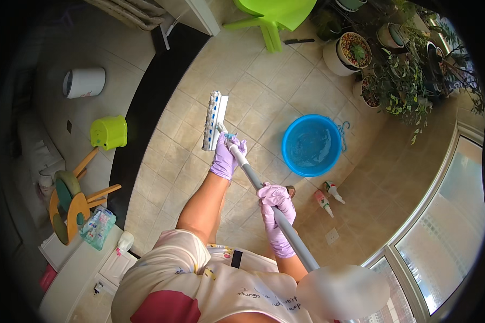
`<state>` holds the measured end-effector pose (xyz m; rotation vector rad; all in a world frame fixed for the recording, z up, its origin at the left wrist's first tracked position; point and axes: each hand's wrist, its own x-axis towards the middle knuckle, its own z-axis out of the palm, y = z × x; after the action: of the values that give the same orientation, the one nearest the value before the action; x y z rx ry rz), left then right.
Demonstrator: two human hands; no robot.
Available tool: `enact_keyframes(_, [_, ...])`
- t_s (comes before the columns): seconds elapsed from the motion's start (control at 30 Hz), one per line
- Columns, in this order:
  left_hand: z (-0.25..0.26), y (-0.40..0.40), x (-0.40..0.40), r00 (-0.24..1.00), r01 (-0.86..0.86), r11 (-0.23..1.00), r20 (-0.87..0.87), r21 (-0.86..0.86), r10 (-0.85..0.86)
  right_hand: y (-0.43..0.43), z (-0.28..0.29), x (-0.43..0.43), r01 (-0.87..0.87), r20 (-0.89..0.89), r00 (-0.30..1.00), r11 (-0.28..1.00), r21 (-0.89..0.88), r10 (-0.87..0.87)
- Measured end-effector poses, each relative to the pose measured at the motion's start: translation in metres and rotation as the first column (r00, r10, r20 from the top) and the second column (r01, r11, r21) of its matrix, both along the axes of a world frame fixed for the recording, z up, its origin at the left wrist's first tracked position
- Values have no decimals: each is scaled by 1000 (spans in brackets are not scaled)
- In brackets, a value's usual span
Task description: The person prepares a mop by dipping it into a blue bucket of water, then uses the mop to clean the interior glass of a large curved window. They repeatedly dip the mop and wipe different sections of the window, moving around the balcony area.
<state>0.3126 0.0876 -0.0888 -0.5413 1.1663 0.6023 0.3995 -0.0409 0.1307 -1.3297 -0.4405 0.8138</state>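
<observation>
My left hand (229, 152), in a purple rubber glove, is at the white lower section of a mop pole, close to the mop head; its fingers are partly curled around that section. My right hand (277, 204), gloved in the same way, grips the grey pole (295, 238) further up. The flat mop head (215, 121), with a white plate and a fluffy white and blue pad, is held up in front of me, left of my left hand. To the right, a round blue basin (312, 145) with water in it stands on the tiled floor.
Two bottles (324, 202) are by the tiled wall, and a blue hanger (344, 135) is beside the basin. Potted plants (353, 50) crowd the upper right. A green plastic chair (275, 16) stands ahead. A black threshold (145, 97), a green stool (109, 132) and a wooden chair (79, 206) are at left.
</observation>
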Motion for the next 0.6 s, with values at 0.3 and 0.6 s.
enact_keyframes(0.3, [88,3,-109,999,48,985,-16,-168,-51,41,55,-50,-226,-235,953,963,-144,189])
enact_keyframes(0.6, [46,-27,-136,878,325,922,297,211,-377,63,66,-111,-357,-446,843,933,-45,301])
